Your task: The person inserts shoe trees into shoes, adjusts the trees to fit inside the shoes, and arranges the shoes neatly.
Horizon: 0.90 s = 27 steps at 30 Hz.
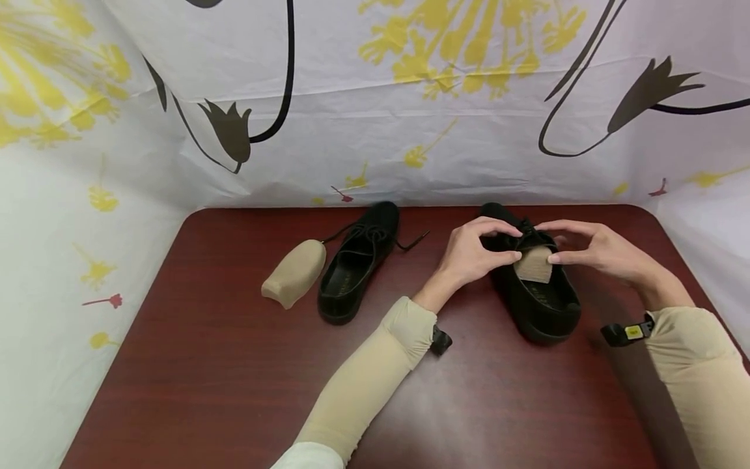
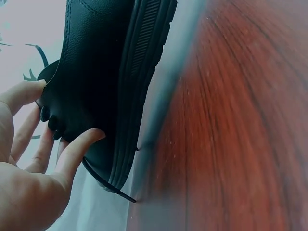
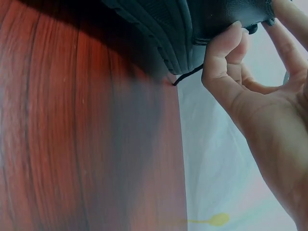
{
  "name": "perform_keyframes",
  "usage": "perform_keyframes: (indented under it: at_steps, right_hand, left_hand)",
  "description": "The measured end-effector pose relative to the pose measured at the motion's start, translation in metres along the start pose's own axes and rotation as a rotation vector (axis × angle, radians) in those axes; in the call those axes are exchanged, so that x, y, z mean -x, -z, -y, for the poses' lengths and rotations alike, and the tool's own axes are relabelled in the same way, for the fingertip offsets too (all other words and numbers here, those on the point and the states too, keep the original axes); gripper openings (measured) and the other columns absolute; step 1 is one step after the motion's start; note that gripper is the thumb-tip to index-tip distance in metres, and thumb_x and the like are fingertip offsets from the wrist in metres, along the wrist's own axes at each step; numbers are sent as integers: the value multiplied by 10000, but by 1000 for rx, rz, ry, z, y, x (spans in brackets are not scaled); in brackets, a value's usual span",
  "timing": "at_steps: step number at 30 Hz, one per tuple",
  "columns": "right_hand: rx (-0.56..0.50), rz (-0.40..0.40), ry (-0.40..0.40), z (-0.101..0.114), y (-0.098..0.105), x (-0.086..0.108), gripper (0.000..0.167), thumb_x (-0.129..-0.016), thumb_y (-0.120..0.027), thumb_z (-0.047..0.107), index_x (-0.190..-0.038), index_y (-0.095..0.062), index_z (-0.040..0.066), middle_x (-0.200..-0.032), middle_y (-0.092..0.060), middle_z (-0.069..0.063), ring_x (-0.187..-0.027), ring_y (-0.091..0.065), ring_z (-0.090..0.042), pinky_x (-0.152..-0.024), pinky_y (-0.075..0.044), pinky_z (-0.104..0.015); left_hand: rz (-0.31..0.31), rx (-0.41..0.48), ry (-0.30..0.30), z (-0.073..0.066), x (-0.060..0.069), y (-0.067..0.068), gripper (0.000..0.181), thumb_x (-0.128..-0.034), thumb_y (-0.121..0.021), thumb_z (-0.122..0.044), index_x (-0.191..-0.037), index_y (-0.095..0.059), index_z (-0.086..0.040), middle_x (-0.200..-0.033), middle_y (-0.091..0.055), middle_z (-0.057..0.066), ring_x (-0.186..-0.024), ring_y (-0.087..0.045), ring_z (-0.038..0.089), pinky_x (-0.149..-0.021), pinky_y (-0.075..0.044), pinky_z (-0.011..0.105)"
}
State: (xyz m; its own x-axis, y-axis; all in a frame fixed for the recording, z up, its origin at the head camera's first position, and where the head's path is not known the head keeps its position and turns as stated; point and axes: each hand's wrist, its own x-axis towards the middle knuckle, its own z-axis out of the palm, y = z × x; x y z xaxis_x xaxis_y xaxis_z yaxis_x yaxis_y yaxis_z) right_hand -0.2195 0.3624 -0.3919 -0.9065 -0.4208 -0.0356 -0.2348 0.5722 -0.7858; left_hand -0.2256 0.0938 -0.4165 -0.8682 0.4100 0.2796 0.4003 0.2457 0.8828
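In the head view a black lace-up shoe [image 1: 541, 319] lies at the right with its toe toward the back edge. A beige block-like insert [image 1: 533, 264] sits in its opening, behind the laces. From the left, my left hand [image 1: 477, 251] grips the shoe's upper at the opening with thumb and fingers; in the left wrist view this hand [image 2: 43, 163] is against the shoe's side [image 2: 96, 72]. On the other side my right hand [image 1: 597, 247] holds the opposite edge beside the insert. The right wrist view shows this hand [image 3: 260, 86] with bent fingers at the shoe [image 3: 216, 19].
A second black shoe [image 1: 351, 273] with loose laces rests left of centre on the dark red table [image 1: 234, 378]. Beside it lies another beige insert [image 1: 295, 273]. A patterned white cloth [image 1: 328, 156] hangs behind and around the table.
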Motion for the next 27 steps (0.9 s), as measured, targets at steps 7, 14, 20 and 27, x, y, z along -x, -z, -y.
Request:
perform_keyframes:
  at_steps: [7,14,20,27]
  right_hand:
    - [51,12,-33,-3,11,7,512,-911,-728,107,-1396,-572,153,-1380,-559,32,-1173,-506,65,-886,-397,-87]
    - [60,23,-34,-9,20,16,508,-903,-731,81,-1383,-572,130,-1332,-587,63,-1164,-527,53,-877,-411,-92]
    - [88,26,-18,-13,25,17,497,-892,-739,70,-1361,-588,127,-1309,-597,71,-1152,-526,49,-871,-388,-92]
    - [40,29,8,-21,32,16,509,-888,-716,1,-1370,-566,72,-1328,-581,48,-1175,-531,57,-887,-400,-92]
  left_hand:
    - [-4,11,-7,-1,-5,-13,264,-807,-845,-227,-1058,-762,-225,-1100,-637,-146,-1035,-544,-85,-925,-412,80]
    - [-10,-5,-10,-1,-9,-27,268,-792,-856,-231,-1046,-771,-231,-1069,-638,-152,-1006,-538,-105,-904,-418,71]
    - [-6,-33,-4,-4,-13,-31,266,-784,-861,-237,-1036,-775,-242,-1049,-634,-163,-979,-534,-112,-881,-420,63]
    - [8,-29,14,-8,-20,-37,255,-801,-847,-241,-1043,-768,-259,-1071,-622,-182,-1000,-525,-111,-864,-401,44]
